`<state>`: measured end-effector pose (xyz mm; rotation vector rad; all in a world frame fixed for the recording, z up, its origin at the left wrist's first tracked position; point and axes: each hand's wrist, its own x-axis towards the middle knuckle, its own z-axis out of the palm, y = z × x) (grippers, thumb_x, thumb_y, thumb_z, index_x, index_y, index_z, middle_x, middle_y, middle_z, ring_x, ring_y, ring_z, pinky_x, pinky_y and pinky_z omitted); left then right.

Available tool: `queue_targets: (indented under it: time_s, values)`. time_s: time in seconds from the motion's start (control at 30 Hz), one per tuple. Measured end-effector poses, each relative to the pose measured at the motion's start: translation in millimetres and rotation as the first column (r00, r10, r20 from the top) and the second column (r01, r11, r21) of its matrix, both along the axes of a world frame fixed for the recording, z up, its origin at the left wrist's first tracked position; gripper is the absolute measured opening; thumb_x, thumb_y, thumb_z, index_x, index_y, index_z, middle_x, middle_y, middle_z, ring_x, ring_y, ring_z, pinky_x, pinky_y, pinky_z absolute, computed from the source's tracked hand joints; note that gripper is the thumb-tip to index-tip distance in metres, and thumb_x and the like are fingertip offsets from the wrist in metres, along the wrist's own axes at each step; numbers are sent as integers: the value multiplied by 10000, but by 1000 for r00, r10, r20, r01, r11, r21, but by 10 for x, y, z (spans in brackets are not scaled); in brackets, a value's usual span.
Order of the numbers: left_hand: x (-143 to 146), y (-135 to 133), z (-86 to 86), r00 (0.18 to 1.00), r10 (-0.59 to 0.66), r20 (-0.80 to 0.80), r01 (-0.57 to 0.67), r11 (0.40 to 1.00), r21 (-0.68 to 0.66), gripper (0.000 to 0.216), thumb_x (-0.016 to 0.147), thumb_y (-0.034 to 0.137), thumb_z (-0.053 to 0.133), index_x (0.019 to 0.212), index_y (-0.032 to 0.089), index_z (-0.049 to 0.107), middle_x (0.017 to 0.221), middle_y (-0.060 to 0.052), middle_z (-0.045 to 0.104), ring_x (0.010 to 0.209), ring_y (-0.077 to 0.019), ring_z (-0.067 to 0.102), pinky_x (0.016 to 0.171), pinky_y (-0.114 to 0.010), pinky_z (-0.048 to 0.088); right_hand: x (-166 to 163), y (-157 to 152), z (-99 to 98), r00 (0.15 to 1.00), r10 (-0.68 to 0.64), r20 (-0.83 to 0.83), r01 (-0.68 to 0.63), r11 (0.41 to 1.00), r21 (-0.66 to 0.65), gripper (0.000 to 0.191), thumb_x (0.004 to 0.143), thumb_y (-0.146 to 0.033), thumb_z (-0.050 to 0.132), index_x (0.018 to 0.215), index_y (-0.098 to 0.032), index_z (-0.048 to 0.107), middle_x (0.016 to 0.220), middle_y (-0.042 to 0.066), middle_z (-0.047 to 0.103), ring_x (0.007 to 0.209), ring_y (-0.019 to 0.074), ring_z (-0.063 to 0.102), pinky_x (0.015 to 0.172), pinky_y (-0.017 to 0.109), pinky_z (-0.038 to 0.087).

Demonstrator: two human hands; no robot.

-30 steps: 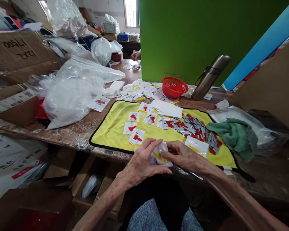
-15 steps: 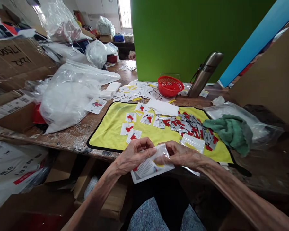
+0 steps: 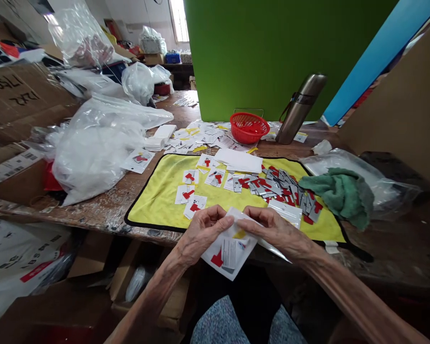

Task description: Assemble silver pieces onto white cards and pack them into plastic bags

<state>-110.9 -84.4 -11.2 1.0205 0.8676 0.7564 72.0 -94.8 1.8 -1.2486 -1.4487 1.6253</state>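
Note:
Both hands pinch the top edge of a small clear plastic bag (image 3: 232,260) at the table's front edge. My left hand (image 3: 207,231) grips its upper left side, and my right hand (image 3: 270,229) the upper right. Inside the bag show a red piece, a printed paper slip and a bit of yellow. Beyond the hands, several printed slips with red pieces (image 3: 195,205) lie on a yellow cloth (image 3: 154,200). A pile of grey and red pieces (image 3: 283,186) spreads to the right. Flat clear bags (image 3: 286,212) rest just past my right hand.
A red basket (image 3: 249,128) and a steel thermos (image 3: 301,110) stand before a green panel (image 3: 272,57). Scattered paper slips (image 3: 208,134) cover the table behind the cloth. A green rag (image 3: 340,196) lies right; a large plastic bag (image 3: 93,148) and cardboard boxes (image 3: 25,95) are left.
The bag has turned to hang corner down, with its printed slip and red piece now plainer to see. My right fingers have moved from over the bag to its top edge.

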Motion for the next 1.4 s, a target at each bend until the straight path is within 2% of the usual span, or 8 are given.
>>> queue_targets:
  time_s: [0.33,0.5,0.67,0.87,1.07,1.17,1.27,1.4]
  values:
    - [400,-66,-85,993,92,74,-88,994,-59,416,653,499,716,663,167,465,597,48,508,512,-61,439,501,-189,353,393,-184,-66,986,-96,134,97,995,-7,425,725,-598,624,786,-178,597,685,-3,557,644,154,531,551,259,447]
    - [565,454,-34,974,-44,-221,81,984,162,321,790,465,574,715,156,538,644,15,566,546,-91,532,539,-211,403,883,-145,-62,882,-187,433,126,978,164,406,733,-574,622,877,-198,679,772,53,660,756,242,605,637,330,494]
    - [700,1354,21,627,392,-673,82,826,558,214,847,320,530,774,138,615,888,-117,656,926,-259,594,808,-387,441,1052,119,11,695,-347,630,-18,867,498,349,805,-517,550,953,-220,658,1002,84,660,949,261,591,848,397,452]
    - [863,1818,-252,329,607,-723,239,687,686,217,879,241,498,1060,162,587,1203,-175,564,1157,-331,477,924,-484,354,865,482,128,708,-189,680,-153,899,409,304,855,-444,460,868,-203,644,837,56,680,728,204,591,654,337,437]
    - [770,1788,-162,346,622,-703,267,653,709,138,880,210,489,921,188,619,988,-106,627,979,-272,546,862,-434,371,770,714,64,725,-314,613,-60,858,510,274,832,-403,467,839,-183,630,799,53,654,687,183,569,653,321,432]
    - [695,1522,-10,423,686,-592,325,495,806,123,877,245,515,868,196,628,910,-84,614,956,-253,529,865,-412,361,656,889,58,723,-534,438,195,766,612,288,788,-433,541,919,-188,614,964,77,646,808,199,591,719,331,454]
    - [604,1151,64,582,691,-429,218,376,900,73,833,257,586,838,206,638,895,-71,605,935,-240,521,876,-410,366,478,988,81,845,-490,212,347,806,480,326,740,-478,594,874,-181,602,853,48,647,727,181,581,651,311,458]
    - [475,781,69,794,588,-151,-414,707,573,369,758,409,656,1046,184,610,996,-91,620,896,-222,567,796,-373,452,205,784,70,931,-343,-122,364,890,275,311,723,-472,634,812,-176,599,705,0,618,627,139,550,588,266,437]
